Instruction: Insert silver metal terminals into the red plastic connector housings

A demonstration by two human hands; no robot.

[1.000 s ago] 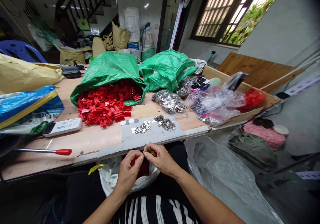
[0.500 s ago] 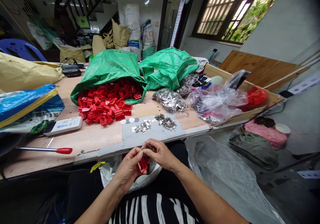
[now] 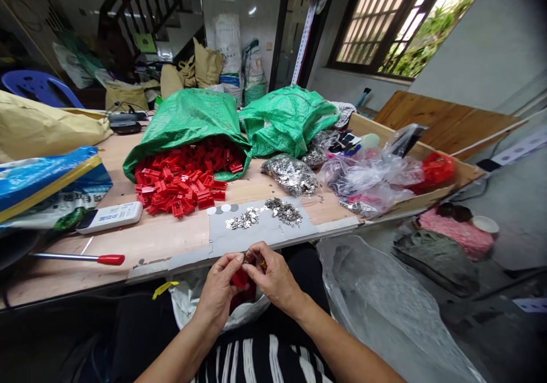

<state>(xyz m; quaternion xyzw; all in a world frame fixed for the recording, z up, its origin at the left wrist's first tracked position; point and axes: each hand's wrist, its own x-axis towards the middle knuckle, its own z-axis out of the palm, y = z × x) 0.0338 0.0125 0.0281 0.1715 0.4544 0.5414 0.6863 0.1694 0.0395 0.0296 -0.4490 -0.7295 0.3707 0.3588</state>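
My left hand (image 3: 219,292) is closed around a red plastic part (image 3: 240,279), just in front of the table edge. Against its upper end my right hand (image 3: 273,273) pinches with thumb and forefinger. A small yellowish object (image 3: 262,265) shows in the curled fingers of that hand; its kind is unclear. Below both hands a white bag (image 3: 186,306) lies open in my lap. On a grey sheet (image 3: 222,240) beyond them are a heap of shiny flat metal pieces (image 3: 243,219) and a heap of darker small metal pieces (image 3: 284,211).
Red plastic parts (image 3: 179,192) spill from a green sack (image 3: 192,109); another green sack (image 3: 286,118) lies beside it. A red-handled lever (image 3: 111,259) and a white box-shaped device (image 3: 113,216) are left. Plastic bags fill a wooden tray (image 3: 459,183) right; clear plastic (image 3: 376,297) hangs below.
My right fingers have shifted slightly at the top of the red part, which now shows less between my hands. The whole view has shifted a little.
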